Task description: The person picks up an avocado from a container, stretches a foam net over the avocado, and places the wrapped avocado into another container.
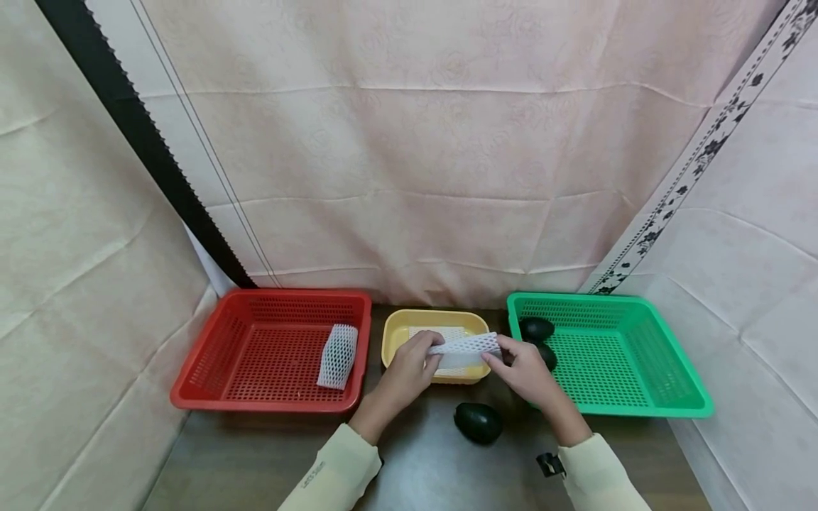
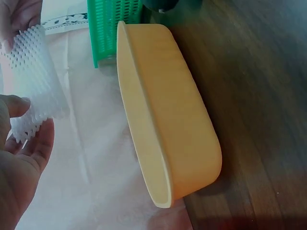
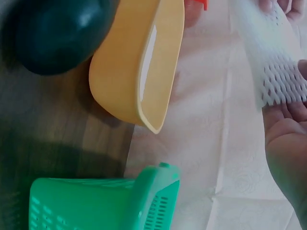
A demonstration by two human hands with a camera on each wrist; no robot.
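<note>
The left hand [image 1: 404,370] and right hand [image 1: 529,372] each pinch one end of a white net [image 1: 465,348], held over the tub [image 1: 390,341]. More netting [image 1: 441,331] lies in the tub. Just nearer than the tub, a dark fruit [image 1: 478,424] sits on the table [image 1: 422,461]. Left of the tub, a red basket [image 1: 268,362] holds another net [image 1: 337,357]; right of it, a green basket [image 1: 607,365] holds two fruits [image 1: 536,328].

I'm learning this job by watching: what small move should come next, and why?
Probably work open one end of the white foam net: the left hand and right hand hold it at opposite ends, it looks flattened with nothing visible inside, and a bare dark fruit lies close by on the table.
</note>
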